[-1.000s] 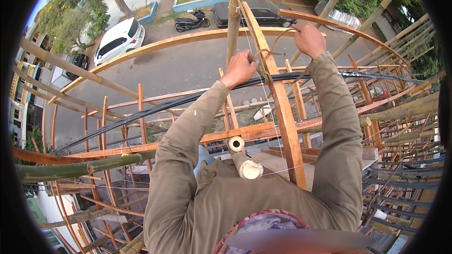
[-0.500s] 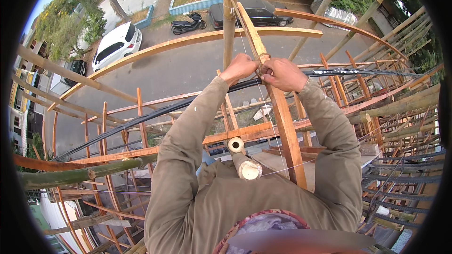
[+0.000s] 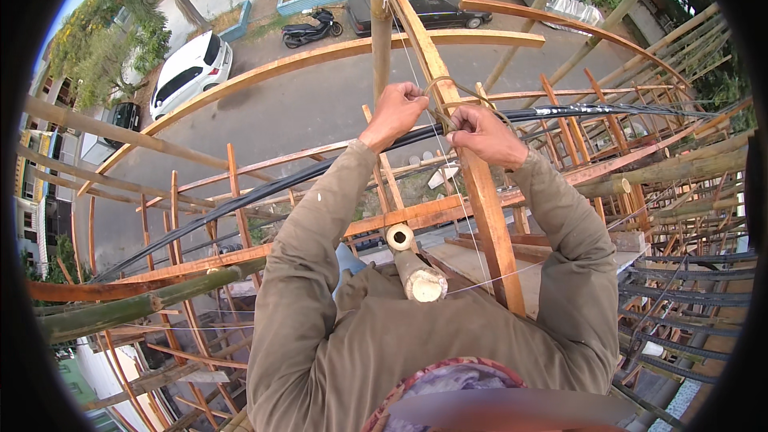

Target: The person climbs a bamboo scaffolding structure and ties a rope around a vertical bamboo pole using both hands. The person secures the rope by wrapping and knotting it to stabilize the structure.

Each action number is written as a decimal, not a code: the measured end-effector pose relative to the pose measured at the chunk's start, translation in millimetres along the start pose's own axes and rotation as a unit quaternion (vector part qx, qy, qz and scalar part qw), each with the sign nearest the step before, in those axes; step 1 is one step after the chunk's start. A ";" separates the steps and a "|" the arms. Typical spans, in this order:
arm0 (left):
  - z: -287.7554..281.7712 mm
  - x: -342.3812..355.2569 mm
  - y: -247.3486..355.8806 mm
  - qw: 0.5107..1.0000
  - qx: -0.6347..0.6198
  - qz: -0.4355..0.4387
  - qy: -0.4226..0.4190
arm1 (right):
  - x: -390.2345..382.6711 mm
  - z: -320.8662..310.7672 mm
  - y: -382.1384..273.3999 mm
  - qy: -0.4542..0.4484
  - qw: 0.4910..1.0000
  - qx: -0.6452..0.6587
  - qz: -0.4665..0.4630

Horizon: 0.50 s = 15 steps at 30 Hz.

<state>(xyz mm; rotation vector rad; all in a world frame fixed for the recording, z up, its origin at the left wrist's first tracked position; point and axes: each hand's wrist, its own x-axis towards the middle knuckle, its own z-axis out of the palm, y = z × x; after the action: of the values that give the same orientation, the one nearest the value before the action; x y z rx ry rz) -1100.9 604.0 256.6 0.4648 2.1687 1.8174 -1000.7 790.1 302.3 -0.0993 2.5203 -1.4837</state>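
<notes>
Around the timber beam (image 3: 489, 224), your cord (image 3: 439, 80) loops, seemingly untied; right fingers (image 3: 462, 122) pinch it; left fingers (image 3: 414, 96) bunch narrowly, grip unclear.

Left of the long straight orange-brown wooden beam (image 3: 493, 232) are the left bare hand (image 3: 396, 114), just beside it, the upright round tan bamboo pole (image 3: 381, 48), near its far end, and the white rounded car (image 3: 190, 74), well apart; over it lies the right bare hand (image 3: 486, 136); beneath it passes the thick black cable bundle (image 3: 528, 114)
</notes>
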 end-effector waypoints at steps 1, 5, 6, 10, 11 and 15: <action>2.1 0.7 1.8 1.000 0.003 0.004 -0.004 | 0.2 -3.4 -1.4 -0.019 1.000 -0.004 0.011; 4.5 2.7 9.9 0.996 0.078 0.023 -0.026 | 7.2 -3.1 -12.3 0.029 0.968 -0.250 0.010; 3.5 1.6 10.7 0.994 0.102 0.028 -0.011 | 7.6 0.2 -15.1 0.057 0.973 -0.225 -0.003; 1.7 -2.7 11.4 0.990 0.137 0.025 0.035 | -0.6 4.0 -21.6 0.035 0.999 0.003 0.007; 2.0 -3.4 11.1 0.989 0.130 0.054 0.044 | -4.7 0.5 -21.3 -0.007 0.997 0.071 0.044; 6.4 -2.6 11.4 0.987 0.131 0.075 0.054 | -13.3 -11.4 -15.4 -0.010 0.984 -0.180 0.006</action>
<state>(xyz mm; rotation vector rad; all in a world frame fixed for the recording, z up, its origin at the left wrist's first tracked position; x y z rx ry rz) -1095.1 610.4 266.7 0.6139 2.5265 1.6699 -991.0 794.5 323.0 -0.1548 2.7379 -1.0000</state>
